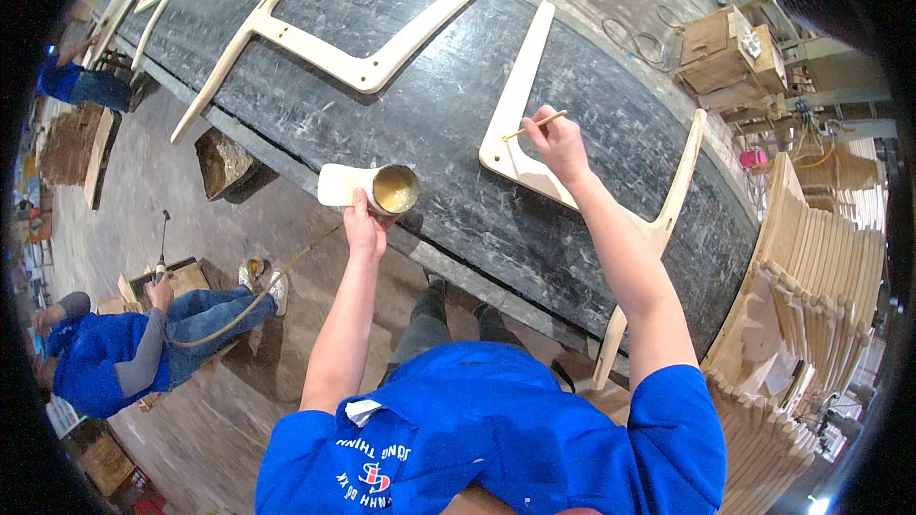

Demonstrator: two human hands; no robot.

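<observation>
My left hand [364, 231] is closed round a can [408, 177] of yellowish paste, its open top facing up. A flat off-white piece [334, 187] sticks out to the left of the can, under the same fingers. My right hand [559, 146] pinches a thin yellowish stick [550, 120]. The stick's lower end is at the bend of a pale wooden chair-side frame [516, 76], close to a small dark hole; whether it touches the wood I cannot tell. That frame lies flat on the long black worktable [429, 114], partly hidden under my right forearm.
A second wooden frame [329, 58] lies farther left on the table, with more beyond it. Stacked curved wooden parts [821, 267] stand at the right. On the left, a seated co-worker [114, 353] holds a hand tool with a hose [250, 310]. A wooden box [716, 43] sits at the far right.
</observation>
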